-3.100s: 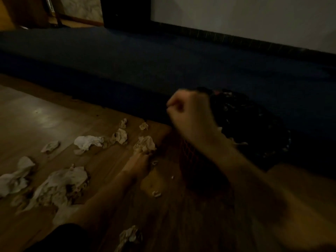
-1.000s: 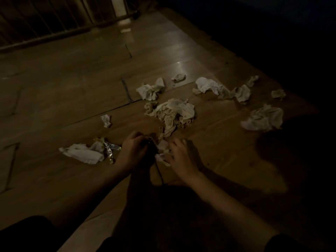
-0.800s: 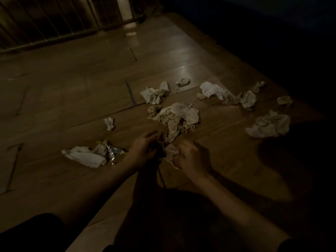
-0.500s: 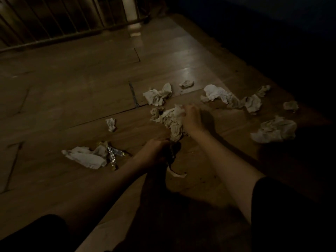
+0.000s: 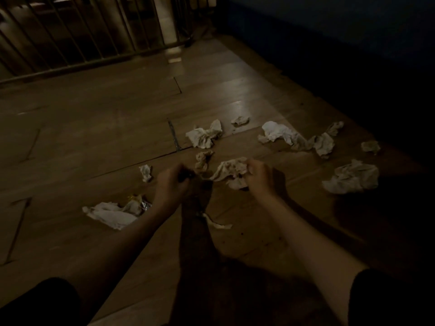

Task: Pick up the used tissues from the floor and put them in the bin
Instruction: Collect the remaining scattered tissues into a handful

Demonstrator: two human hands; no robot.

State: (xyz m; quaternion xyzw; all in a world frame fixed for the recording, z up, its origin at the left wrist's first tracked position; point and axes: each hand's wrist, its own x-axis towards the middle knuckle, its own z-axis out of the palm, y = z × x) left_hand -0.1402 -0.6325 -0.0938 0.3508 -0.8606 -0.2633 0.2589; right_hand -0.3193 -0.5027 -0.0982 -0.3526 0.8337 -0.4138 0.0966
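— Hands first: what are the fingers doing?
— Right hand (image 5: 259, 175) is clenched around a crumpled tissue wad (image 5: 229, 171) just above the wooden floor (image 5: 94, 118). Left hand (image 5: 171, 184) is curled round something dark; I cannot tell what.
— Bin?
— Out of view.

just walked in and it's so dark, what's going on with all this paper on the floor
A person is clearing crumpled tissues off a wooden floor. The right hand is closed on a big wad of tissue, and the left hand is curled around something dark that is too dim to identify. Several more tissues lie scattered, including a large one to the right and one near a bit of foil on the left. No bin is in view.
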